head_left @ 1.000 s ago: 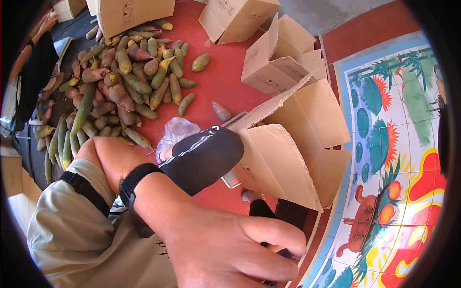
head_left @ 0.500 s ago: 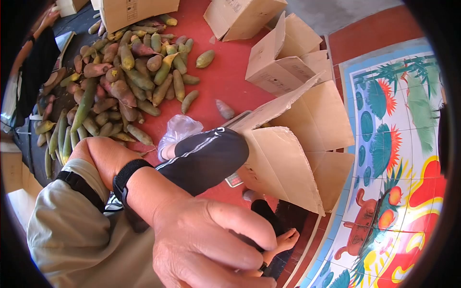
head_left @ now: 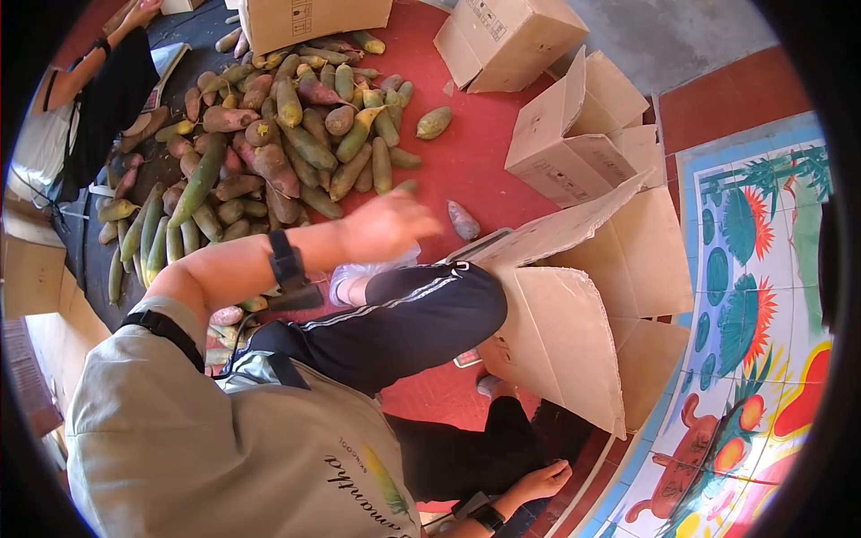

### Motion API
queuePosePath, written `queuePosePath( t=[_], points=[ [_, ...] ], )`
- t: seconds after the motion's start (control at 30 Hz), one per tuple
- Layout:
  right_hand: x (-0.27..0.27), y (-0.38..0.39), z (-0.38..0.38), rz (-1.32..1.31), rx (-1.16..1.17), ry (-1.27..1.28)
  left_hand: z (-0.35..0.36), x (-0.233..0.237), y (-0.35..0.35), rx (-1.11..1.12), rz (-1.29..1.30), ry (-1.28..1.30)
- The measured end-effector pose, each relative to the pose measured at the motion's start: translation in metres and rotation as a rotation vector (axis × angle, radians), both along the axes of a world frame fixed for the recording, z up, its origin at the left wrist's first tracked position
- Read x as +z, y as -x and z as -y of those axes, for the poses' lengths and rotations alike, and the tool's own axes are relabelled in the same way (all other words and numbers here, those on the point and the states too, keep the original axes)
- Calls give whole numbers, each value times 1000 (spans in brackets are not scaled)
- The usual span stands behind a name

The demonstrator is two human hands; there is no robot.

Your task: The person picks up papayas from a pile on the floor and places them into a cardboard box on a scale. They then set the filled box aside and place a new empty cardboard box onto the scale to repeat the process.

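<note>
Roots (head_left: 278, 170) lie heaped beside my left knee, with one stray root (head_left: 463, 221) on the red floor (head_left: 489, 184) near the big box (head_left: 556, 327). My left hand (head_left: 390, 229) is over the bag (head_left: 377, 267), between heap and stray; blur hides the fingers, so I cannot tell whether they grip anything. My right hand (head_left: 543, 481) is by the other leg, fingers bent and close together; contents, if any, cannot be told.

Risks, as I judge them:
- Loose heap, rounded pieces: pulling one from low down could start a slide.
- Thin bag near the hand: could snag on fingers or wristband (head_left: 287, 260).
- Stray near the knee: a leg shift could roll or bruise it.
- Big box, flaps raised: the near flap could catch a forearm or scrape a root's skin.

Writing:
- Shirt (head_left: 215, 421): script reads "Samantha"; a smaller line above it seems to end in "COOL", start uncertain.
- Far box (head_left: 511, 40): printed handling symbols; small print illegible.
- Tile wall (head_left: 691, 448): characters on the red figure, too small to read.
</note>
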State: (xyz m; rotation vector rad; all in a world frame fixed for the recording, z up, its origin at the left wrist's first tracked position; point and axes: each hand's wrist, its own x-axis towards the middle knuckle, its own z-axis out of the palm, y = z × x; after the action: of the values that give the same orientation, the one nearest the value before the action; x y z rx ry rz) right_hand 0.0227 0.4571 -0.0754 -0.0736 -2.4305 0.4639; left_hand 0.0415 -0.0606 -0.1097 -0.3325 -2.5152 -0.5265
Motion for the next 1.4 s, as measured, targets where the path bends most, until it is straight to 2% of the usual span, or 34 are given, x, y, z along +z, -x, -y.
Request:
queuePosePath(
  t=[0.07, 0.13, 0.2, 0.27, 0.4, 0.47, 0.57, 0.63, 0.73, 0.77, 0.83, 0.97, 1.13, 1.27, 1.33, 1.4],
  points=[
    [1, -1, 1, -13, 12, 39, 32, -52, -20, 67, 57, -49],
    [3, -1, -1, 44, -16, 57, 61, -81, -54, 265, 393, -38],
    [3, -2, 0, 96, -42, 79, 87, -115, -88, 479, 508, -145],
    [4, -1, 3, 72, -24, 109, 104, -131, -120, 651, 799, -87],
    [1, 0, 0, 68, -34, 129, 116, -189, -181, 739, 976, -100],
    [2, 0, 0, 68, -35, 84, 111, -201, -195, 761, 1050, -68],
    [6, -1, 6, 77, -43, 66, 101, -205, -201, 824, 1164, -172],
    [7, 0, 7, 76, -40, 58, 93, -199, -199, 897, 1272, -327],
    [8, 0, 11, 78, -30, 43, 87, -198, -203, 833, 1405, -311],
    [9, 1, 13, 78, -24, 34, 83, -201, -206, 834, 1409, -313],
    [10, 2, 15, 77, -28, 27, 78, -206, -216, 845, 1378, -154],
    [12, 4, 19, 79, -17, 30, 79, -203, -224, 879, 1296, -99],
    [9, 7, 14, 98, -19, 30, 96, -196, -219, 864, 942, 107],
    [7, 9, 8, 114, -17, -10, 103, -202, -219, 877, 924, 205],
    [7, 9, 6, 117, -23, -24, 105, -200, -218, 858, 1064, 135],
    [6, 9, 7, 120, -28, -40, 103, -190, -218, 854, 1086, 139]
  ],
)
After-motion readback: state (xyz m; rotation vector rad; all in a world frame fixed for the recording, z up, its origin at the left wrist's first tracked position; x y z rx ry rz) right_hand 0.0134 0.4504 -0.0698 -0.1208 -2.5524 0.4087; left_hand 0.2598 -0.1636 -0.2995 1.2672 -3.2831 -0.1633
